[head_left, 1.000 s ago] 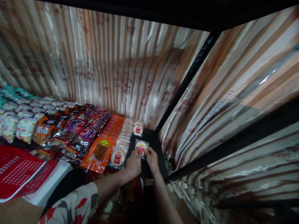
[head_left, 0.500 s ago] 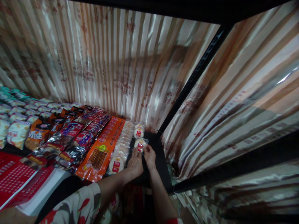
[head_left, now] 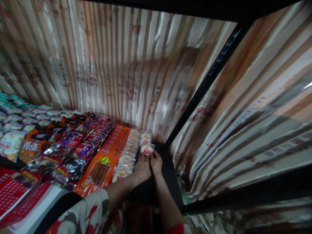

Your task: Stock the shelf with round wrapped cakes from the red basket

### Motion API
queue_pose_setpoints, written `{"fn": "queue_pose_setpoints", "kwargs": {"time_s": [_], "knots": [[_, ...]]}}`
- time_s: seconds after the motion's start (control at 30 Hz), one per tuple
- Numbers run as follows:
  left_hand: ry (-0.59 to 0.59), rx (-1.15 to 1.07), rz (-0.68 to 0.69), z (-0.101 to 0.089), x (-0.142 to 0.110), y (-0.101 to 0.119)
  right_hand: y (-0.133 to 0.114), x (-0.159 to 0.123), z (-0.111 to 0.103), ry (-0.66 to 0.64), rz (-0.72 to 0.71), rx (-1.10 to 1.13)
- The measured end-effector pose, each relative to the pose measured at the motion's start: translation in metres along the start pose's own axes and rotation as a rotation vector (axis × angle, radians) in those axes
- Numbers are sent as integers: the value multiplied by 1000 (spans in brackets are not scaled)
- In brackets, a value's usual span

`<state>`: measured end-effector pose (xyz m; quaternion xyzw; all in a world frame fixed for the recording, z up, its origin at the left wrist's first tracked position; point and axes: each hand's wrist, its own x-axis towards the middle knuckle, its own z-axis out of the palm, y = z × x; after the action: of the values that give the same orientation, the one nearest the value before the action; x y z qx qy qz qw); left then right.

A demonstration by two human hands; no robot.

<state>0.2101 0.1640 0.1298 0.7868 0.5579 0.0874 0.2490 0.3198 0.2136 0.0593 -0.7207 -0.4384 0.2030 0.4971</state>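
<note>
Both hands are at a clear packet of round white crackers (head_left: 146, 150) with a red and yellow label, near the shelf's right end. My left hand (head_left: 142, 167) has its fingertips closed on the packet's near left edge. On the near right edge, my right hand (head_left: 156, 162) pinches it between thumb and fingers. Just behind lie more cracker packets (head_left: 145, 136), partly overlapped by the held one. To the left runs a row of the same packets (head_left: 127, 152), beside orange packs of brown sticks (head_left: 100, 170).
Dark red and purple snack packs (head_left: 84, 146), orange bags (head_left: 32, 146) and white bags (head_left: 12, 143) fill the left. A red perforated basket (head_left: 21, 195) stands at lower left. Black shelf surface (head_left: 164, 165) shows near my right hand. A black post (head_left: 202, 84) rises before striped curtains (head_left: 136, 65).
Both hands have pushed the cracker packet slightly back, closer against the packets behind it. The camera view has shifted a little, moving the shelf's left part lower and leftward.
</note>
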Motion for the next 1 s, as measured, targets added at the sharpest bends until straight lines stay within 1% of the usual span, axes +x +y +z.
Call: {"fn": "queue_pose_setpoints", "kwargs": {"time_s": [0.37,0.77,0.87,1.0], "knots": [[43,-19,-32,5,15,0,-4,8,10,51,-24,-27],[-14,20,-96,-6,13,6,-8,11,14,-3,-62,-136],[-15,45,-102,-6,14,4,-10,11,14,-17,-81,-195],[-8,88,-86,-1,18,2,-11,11,13,-29,-132,-308]]}}
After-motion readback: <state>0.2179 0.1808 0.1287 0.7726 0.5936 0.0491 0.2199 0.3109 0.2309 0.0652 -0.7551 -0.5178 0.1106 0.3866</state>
